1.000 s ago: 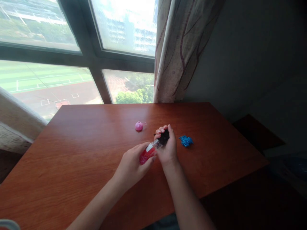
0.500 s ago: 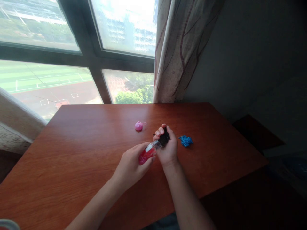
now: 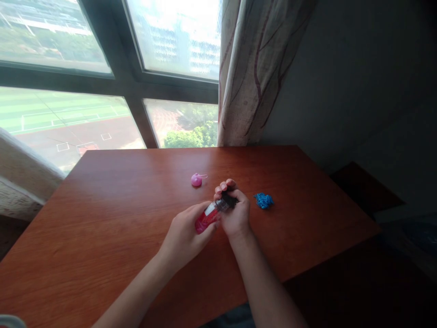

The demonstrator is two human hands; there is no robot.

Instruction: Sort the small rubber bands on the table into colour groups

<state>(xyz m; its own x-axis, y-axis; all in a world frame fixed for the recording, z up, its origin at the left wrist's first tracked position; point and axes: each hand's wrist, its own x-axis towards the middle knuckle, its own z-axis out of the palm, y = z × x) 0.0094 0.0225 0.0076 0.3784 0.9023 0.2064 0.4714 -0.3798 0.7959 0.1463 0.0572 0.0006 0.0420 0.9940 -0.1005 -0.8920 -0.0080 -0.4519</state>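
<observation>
A small clear bottle (image 3: 206,218) with red and pink contents lies tilted in my left hand (image 3: 184,232), whose fingers and thumb wrap round its body. Its mouth points up and to the right, toward my right hand (image 3: 236,214). Between the thumb and curled fingers of that hand is a black bundle (image 3: 228,199), pressed up against the mouth of the bottle. I cannot tell what the bundle is made of. Beyond my hands sits a round pink cap (image 3: 196,180) with a thin loop. A blue tangle of thin strands (image 3: 263,200) lies to the right of my right hand.
The brown wooden table (image 3: 102,196) reaches back to the window (image 3: 180,86) and a patterned curtain (image 3: 262,68). Part of a pale round rim (image 3: 12,320) shows at the bottom left corner. The table's right edge borders a dark area.
My right hand has tipped a little to the left with the black bundle, its thumb now lying across it near the bottle's mouth. My left hand still holds the bottle.
</observation>
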